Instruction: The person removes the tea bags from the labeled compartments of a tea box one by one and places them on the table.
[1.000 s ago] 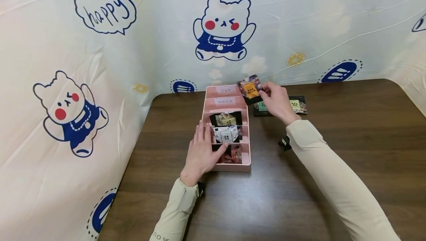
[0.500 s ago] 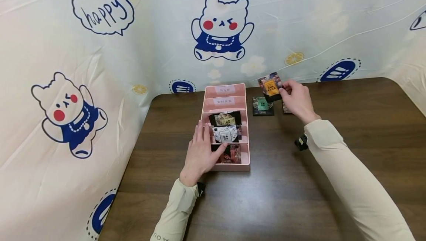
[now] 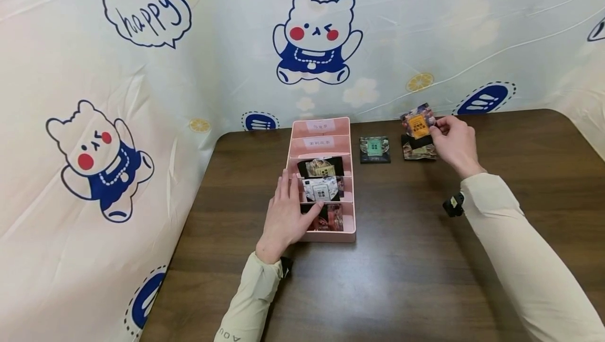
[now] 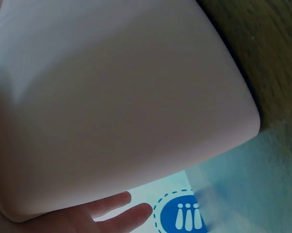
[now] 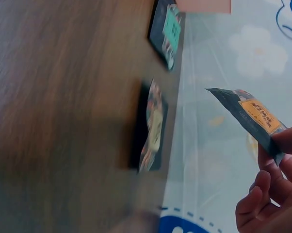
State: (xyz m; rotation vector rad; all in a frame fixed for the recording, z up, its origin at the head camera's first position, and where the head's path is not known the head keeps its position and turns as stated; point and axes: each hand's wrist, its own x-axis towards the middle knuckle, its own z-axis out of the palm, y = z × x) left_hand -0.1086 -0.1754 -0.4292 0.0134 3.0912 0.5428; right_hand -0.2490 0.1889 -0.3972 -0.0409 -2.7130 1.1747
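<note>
In the head view, my right hand (image 3: 456,145) pinches a tea sachet (image 3: 418,124) with an orange label between thumb and fingers. The sachet is held tilted above the table; in the right wrist view, this orange-labelled sachet (image 5: 255,114) is seen nearly edge-on. Below it lies a dark sachet with a pale label (image 3: 420,154), partly covered. Beside that lies a green-labelled sachet (image 3: 375,150). My left hand (image 3: 285,221) rests on the left side of a pink compartment box (image 3: 331,237), fingers straight and thumb over the front compartment.
Within the box stand a black sachet (image 3: 322,167), a white sachet (image 3: 321,189) and reddish sachets (image 3: 331,218). The two back compartments bear paper labels. A patterned cloth (image 3: 397,42) hangs behind the wooden table (image 3: 387,279).
My right hand has carried the orange-labelled sachet rightward, from beside the box's back to over the pale-labelled sachet, uncovering the green-labelled one. The left hand has stayed on the box.
</note>
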